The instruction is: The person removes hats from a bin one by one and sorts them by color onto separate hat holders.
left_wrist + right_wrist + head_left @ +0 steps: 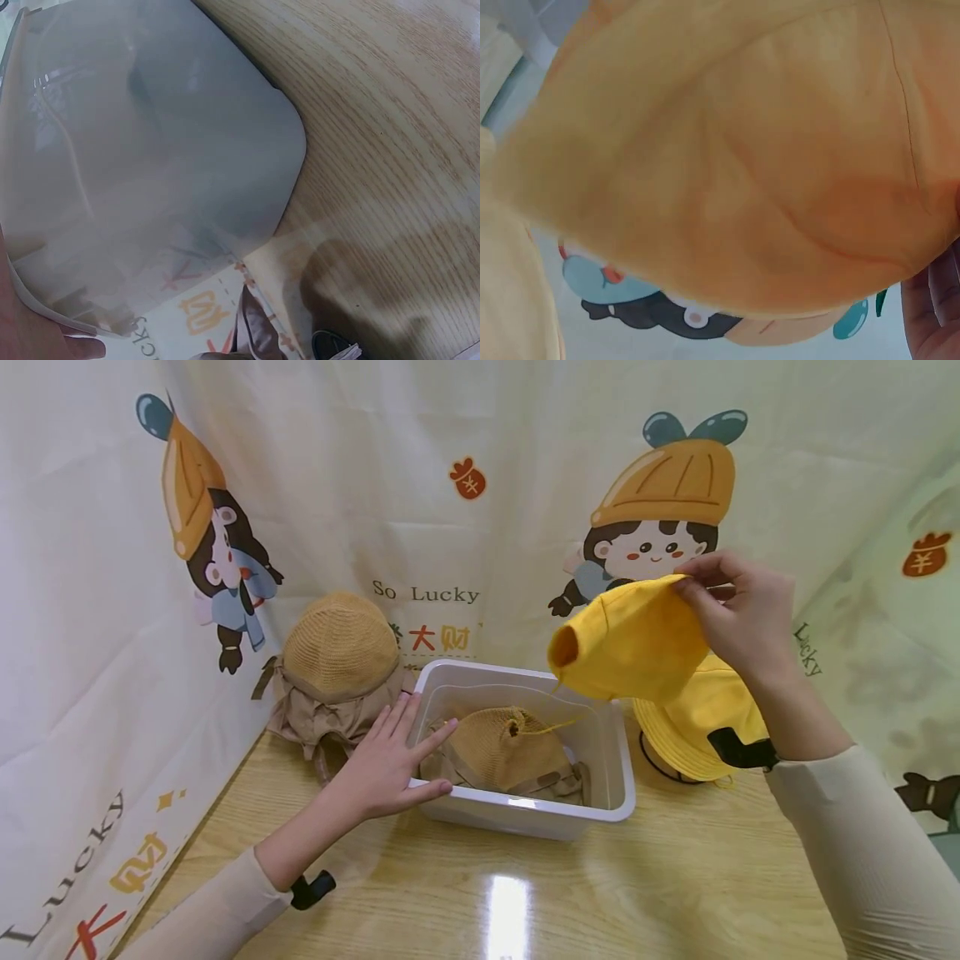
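Note:
My right hand (746,610) pinches a yellow cloth hat (637,639) by its edge and holds it up above the right side of a white plastic bin (517,821). In the right wrist view the hat's fabric (750,165) fills most of the picture. My left hand (382,768) rests on the bin's left rim, fingers spread and straight. The left wrist view shows the bin's side (172,150) with that hand at the lower left edge. Inside the bin lies a tan woven hat (502,747) with a brown cloth brim and a thin yellow cord across it.
Left of the bin, a second tan woven hat (341,643) with a brown cloth brim stands against the curtain (510,410). Another yellow hat (727,702) with a dark cord sits right of the bin, partly behind my right wrist. Everything stands on a wood-grain table (420,893).

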